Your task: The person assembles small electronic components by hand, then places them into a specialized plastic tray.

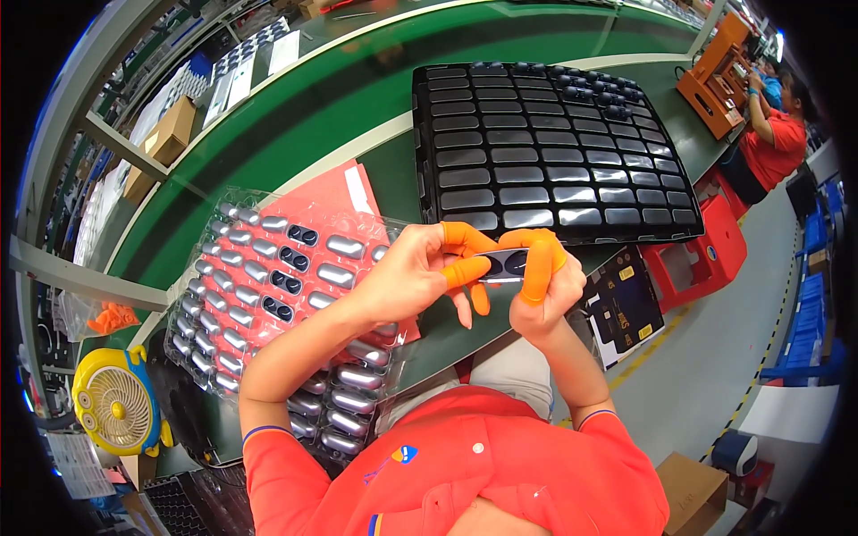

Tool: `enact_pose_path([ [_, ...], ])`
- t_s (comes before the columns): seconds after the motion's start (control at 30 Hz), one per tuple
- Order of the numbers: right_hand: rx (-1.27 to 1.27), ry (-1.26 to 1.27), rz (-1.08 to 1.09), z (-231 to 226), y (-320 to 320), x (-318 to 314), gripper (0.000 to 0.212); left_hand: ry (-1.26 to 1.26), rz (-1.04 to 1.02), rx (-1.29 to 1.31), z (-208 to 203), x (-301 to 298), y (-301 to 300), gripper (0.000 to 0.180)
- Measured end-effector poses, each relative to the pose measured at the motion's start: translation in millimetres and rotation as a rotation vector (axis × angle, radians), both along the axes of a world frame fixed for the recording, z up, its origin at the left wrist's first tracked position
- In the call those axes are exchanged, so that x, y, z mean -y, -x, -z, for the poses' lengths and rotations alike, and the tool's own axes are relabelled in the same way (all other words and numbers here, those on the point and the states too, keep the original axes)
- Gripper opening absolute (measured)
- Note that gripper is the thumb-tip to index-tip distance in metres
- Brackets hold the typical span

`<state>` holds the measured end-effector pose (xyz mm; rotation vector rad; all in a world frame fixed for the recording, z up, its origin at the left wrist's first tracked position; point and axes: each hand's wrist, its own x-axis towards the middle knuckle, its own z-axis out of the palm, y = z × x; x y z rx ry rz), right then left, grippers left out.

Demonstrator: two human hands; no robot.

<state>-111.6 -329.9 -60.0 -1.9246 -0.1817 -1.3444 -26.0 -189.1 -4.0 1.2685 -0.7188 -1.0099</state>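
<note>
My left hand and my right hand meet in front of me, over the bench's near edge. Orange finger cots cover several fingertips. Between them they pinch a small oblong part with a pale rim and two dark round recesses, like an earbud case insert. To the left, a clear plastic tray carries several silver oval shells and a column of similar dark two-recess parts. Beyond my hands lies a black compartment tray, with several dark parts in its far right compartments.
Pink sheets lie under the clear tray on the green bench. A yellow fan stands at the left. On the right are a red stool, an orange fixture and a person in red. A cardboard box sits lower right.
</note>
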Motion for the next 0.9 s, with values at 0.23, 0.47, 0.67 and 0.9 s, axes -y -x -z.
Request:
enact_pose_path([
  [0.23, 0.233, 0.196, 0.053, 6.1, -18.2, -7.3, 0.025, -0.136, 0.052, -0.038, 10.6, -4.8, 5.0, 0.012],
  [0.47, 0.165, -0.073, -0.050, 10.1, -12.4, -3.6, 0.024, 0.048, 0.086, -0.234, 5.1, 1.6, 9.3, 0.012],
  [0.67, 0.072, -0.123, -0.156, 9.9, -12.1, -2.4, 0.022, -0.037, 0.024, -0.193, 12.7, 1.7, 7.7, 0.018],
  [0.9, 0.233, 0.045, -0.211, 6.7, -19.7, -8.7, 0.015, -0.005, 0.075, -0.262, 25.0, -1.7, 10.5, 0.021],
])
